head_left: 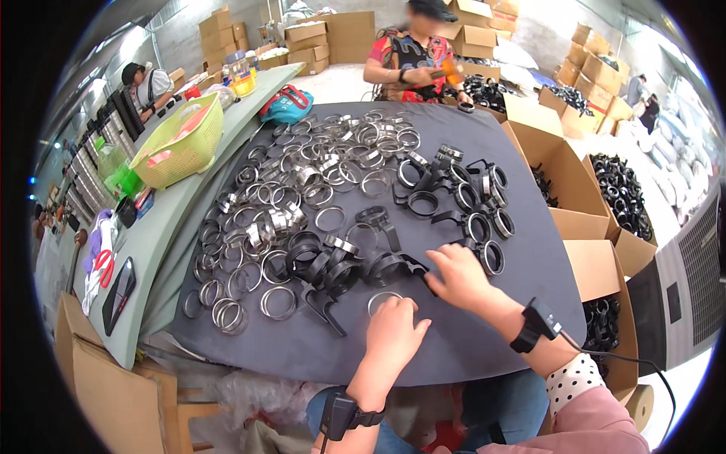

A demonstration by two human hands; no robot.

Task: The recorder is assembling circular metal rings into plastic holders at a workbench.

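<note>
A dark table [484, 325] is spread with loose silver metal rings [302, 178] and black rings with arms [466, 197]. My left hand [393, 340] is at the near edge of the pile, its fingertips at a thin metal ring [383, 296] and its thumb held apart. The fingers partly cover that ring. My right hand [460, 278] has its thumb and fingers around the end of the arm of a black ring bracket [387, 269]. Several more black brackets [336, 272] lie bunched to the left of it.
Open cardboard boxes [533, 125] of black parts line the right side. A green side table on the left holds a yellow-green basket [181, 144], red scissors [104, 266] and a phone [119, 296]. Across the table a person [416, 57] holds an orange-headed tool [451, 72].
</note>
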